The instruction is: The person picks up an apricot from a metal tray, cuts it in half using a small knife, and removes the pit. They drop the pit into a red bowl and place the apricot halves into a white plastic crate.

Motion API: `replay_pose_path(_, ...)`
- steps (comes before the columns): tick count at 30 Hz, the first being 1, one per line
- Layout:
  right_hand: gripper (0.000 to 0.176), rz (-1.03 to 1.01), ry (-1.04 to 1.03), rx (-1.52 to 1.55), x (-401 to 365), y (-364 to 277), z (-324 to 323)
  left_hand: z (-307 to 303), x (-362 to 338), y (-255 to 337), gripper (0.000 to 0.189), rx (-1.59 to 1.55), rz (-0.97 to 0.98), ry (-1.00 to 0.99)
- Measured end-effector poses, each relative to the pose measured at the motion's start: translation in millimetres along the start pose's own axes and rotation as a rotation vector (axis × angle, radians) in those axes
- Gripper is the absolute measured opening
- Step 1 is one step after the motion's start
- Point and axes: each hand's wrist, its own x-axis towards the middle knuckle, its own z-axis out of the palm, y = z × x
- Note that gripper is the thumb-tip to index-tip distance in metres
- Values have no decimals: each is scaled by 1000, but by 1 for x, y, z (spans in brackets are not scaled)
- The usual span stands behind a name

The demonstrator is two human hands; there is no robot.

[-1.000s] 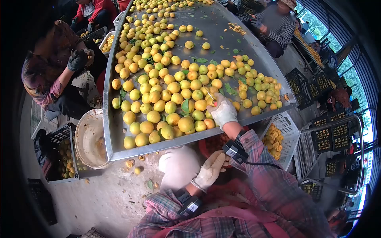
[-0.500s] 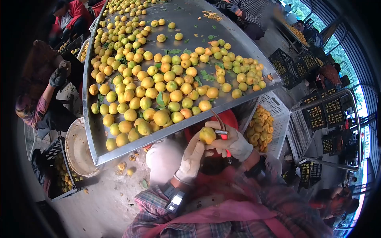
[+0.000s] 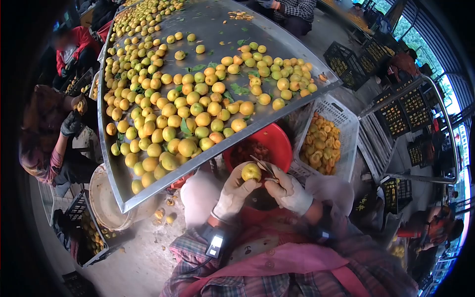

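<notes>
My left hand (image 3: 235,194) wears a pale work glove and grips a yellow-green apricot (image 3: 251,172) between thumb and fingers. My gloved right hand (image 3: 288,192) is closed around a small metal hand tool (image 3: 262,166) with thin prongs, which points toward the fruit. Its handle is mostly covered by the fingers. Both hands are close together in front of my body, just past the edge of a metal sorting table (image 3: 232,141). Beyond them a red basin (image 3: 280,141) holds dark reddish-brown bits. Many whole apricots (image 3: 203,119) lie on the table with a few green leaves.
A white crate (image 3: 352,129) of split apricots stands right of the basin. At left are a dirty white tub (image 3: 103,195) and a black crate (image 3: 99,242) of fruit. A co-worker's gloved hand (image 3: 71,123) shows at far left. A metal rail (image 3: 448,133) curves at right.
The view has shifted, exposing more of the red basin and white crate. My right hand has turned the tool, its prongs now toward the upper left. The left hand still holds the apricot.
</notes>
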Motion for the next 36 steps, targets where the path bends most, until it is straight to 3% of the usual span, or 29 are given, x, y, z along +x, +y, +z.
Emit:
replay_pose_path(2,55,-406,56,-376,1,9,5,0,-1,0,63,3,-14,-26)
replay_pose_path(11,60,-251,33,-607,-12,-1,6,-4,-3,-1,63,31,-18,-73)
replay_pose_path(15,60,-345,83,-660,-14,-2,10,-3,-4,-3,62,14,-1,-85)
replay_pose_path(23,60,-113,21,-744,-20,-5,12,0,-7,-1,51,206,-7,-140)
replay_pose_path(25,60,-204,73,-701,-16,2,15,-2,-4,-3,49,253,16,-115)
replay_pose_path(27,59,-298,124,-650,-11,9,21,-6,-2,-5,44,4,-24,-192)
replay_pose_path(29,59,-494,247,-692,-7,14,27,2,-9,0,43,-126,-99,-138)
replay_pose_path(31,60,-438,235,-663,-7,16,28,7,-12,4,42,-263,-176,-85)
replay_pose_path(34,61,-335,201,-650,-12,9,25,6,-8,4,42,-220,-124,-35)
replay_pose_path(36,61,-294,167,-666,-12,8,23,-1,-4,2,47,45,58,-164)
